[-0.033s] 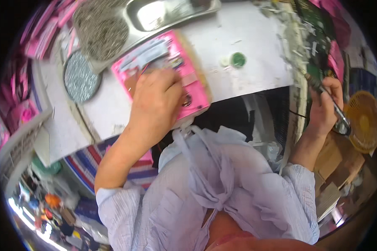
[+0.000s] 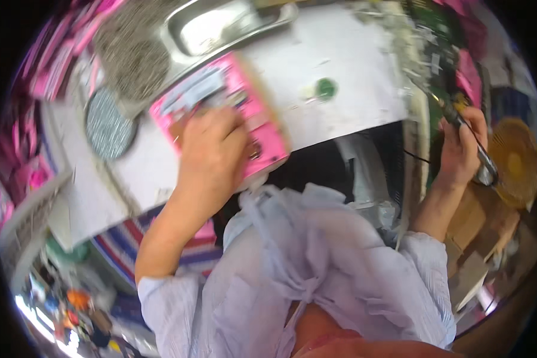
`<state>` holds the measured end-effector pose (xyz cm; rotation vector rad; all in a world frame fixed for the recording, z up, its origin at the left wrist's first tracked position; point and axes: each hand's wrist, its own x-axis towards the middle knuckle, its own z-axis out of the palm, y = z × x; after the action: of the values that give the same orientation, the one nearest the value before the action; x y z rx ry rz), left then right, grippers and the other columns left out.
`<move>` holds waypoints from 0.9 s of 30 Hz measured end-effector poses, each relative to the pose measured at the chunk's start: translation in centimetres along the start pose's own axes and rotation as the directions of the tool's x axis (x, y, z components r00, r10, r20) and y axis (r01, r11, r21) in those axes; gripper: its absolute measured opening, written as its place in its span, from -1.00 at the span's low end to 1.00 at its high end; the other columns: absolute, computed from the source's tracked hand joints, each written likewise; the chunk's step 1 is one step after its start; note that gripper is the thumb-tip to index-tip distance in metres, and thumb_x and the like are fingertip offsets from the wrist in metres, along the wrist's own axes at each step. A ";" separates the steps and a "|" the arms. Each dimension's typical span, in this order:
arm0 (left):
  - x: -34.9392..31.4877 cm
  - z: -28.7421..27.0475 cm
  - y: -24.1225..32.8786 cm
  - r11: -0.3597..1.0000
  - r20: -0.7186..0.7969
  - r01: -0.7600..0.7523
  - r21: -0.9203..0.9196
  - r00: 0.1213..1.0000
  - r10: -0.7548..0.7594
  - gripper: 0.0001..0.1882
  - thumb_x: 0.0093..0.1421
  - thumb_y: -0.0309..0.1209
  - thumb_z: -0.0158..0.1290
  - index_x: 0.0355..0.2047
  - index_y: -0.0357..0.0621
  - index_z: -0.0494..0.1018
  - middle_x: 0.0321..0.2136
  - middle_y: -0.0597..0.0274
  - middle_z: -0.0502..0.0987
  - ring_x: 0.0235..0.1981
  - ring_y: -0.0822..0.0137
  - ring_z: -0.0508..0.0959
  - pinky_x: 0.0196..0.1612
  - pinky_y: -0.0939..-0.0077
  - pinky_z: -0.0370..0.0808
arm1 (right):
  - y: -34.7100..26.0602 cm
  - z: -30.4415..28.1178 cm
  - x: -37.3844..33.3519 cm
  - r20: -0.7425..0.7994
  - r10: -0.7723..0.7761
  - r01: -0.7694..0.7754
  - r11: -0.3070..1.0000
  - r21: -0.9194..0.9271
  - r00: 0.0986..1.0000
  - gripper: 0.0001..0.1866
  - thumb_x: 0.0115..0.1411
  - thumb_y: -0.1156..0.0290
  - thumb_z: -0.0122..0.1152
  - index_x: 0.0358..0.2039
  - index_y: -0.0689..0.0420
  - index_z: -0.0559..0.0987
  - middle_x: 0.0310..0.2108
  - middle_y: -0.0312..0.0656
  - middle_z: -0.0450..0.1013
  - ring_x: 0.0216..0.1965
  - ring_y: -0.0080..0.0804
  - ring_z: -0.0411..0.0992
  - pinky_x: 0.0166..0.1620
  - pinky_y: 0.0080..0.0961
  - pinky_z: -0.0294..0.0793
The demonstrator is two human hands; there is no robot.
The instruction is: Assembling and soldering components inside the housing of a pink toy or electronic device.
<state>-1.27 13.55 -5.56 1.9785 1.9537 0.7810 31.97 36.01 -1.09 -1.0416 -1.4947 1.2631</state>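
A pink plastic casing [image 2: 262,132] lies tilted on the white table. A grey part [image 2: 197,89] is set in its far side, and small fittings sit along its right side. My left hand [image 2: 215,146] rests over the middle of the casing with fingers bent together and pointing down; whatever they pinch is hidden beneath them. Off the table's right edge, my right hand [image 2: 464,143] grips a soldering iron [image 2: 472,135] by its dark handle. Its thin tip points up and left, away from the casing.
Behind the casing stand a shiny metal tray [image 2: 172,36] and a heap of thin grey pieces [image 2: 131,65]. A round grey dish [image 2: 108,125] is at left. A small green round thing [image 2: 326,89] lies on the table. An orange-brown basket [image 2: 517,161] sits at far right.
The whole view has shifted slightly, so the table and casing appear a little further left. Both hands keep their poses, the right still round the soldering iron.
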 end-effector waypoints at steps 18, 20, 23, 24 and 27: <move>-0.1 -0.3 0.2 0.996 -0.054 -0.001 -0.086 0.999 -0.004 -0.79 0.03 -0.48 0.29 -0.31 -0.17 0.56 -0.25 0.09 0.50 -0.16 0.02 0.50 -0.10 0.16 0.39 | 4.3 -11.4 11.7 -0.138 0.284 -0.246 0.939 0.241 0.949 -0.93 0.42 0.37 0.17 -0.19 0.07 0.51 -0.47 -0.38 0.38 -0.57 -0.65 0.17 -0.51 -0.65 0.16; -1.0 -1.7 0.5 0.973 -0.133 0.095 -0.213 0.983 -0.125 -0.74 0.03 -0.55 0.29 -0.22 -0.20 0.58 -0.20 0.08 0.51 -0.17 0.07 0.53 -0.13 0.23 0.47 | 4.7 -10.9 8.9 0.111 0.338 -0.328 0.697 0.637 0.934 -0.83 0.48 0.36 0.02 -0.20 0.19 0.46 -0.45 -0.35 0.29 -0.55 -0.65 0.08 -0.51 -0.65 0.13; -3.8 -2.2 -0.4 0.901 -0.230 0.235 -0.364 0.915 -0.331 -0.74 0.03 -0.62 0.28 -0.22 -0.22 0.59 -0.21 0.08 0.52 -0.20 0.10 0.56 -0.16 0.27 0.51 | 4.0 -2.2 2.0 0.060 0.319 -0.312 0.841 0.441 0.946 -0.59 0.40 0.36 0.15 0.18 0.30 0.45 -0.42 -0.33 0.35 -0.57 -0.65 0.11 -0.54 -0.68 0.17; -4.3 -1.7 -0.6 0.873 -0.248 0.259 -0.414 0.890 -0.382 -0.74 0.03 -0.64 0.27 -0.23 -0.22 0.59 -0.22 0.09 0.52 -0.21 0.11 0.56 -0.17 0.28 0.52 | 3.0 1.5 -0.3 0.127 0.255 -0.282 0.911 0.301 0.958 -0.63 0.35 0.44 0.19 0.13 0.29 0.49 -0.44 -0.36 0.36 -0.54 -0.69 0.19 -0.51 -0.71 0.19; -4.2 -1.0 -0.6 0.937 -0.267 0.204 -0.284 0.922 -0.282 -0.76 0.04 -0.63 0.26 -0.25 -0.21 0.59 -0.25 0.11 0.53 -0.21 0.09 0.57 -0.16 0.28 0.51 | 2.6 10.1 -4.8 0.396 0.053 0.008 0.988 -0.151 0.917 -0.82 0.21 0.55 0.36 -0.16 0.24 0.66 -0.34 -0.27 0.56 -0.42 -0.62 0.43 -0.39 -0.65 0.39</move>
<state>-2.10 9.28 -5.87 1.5019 2.0886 1.2551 23.56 29.35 -5.05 -0.9330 -1.9174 1.4596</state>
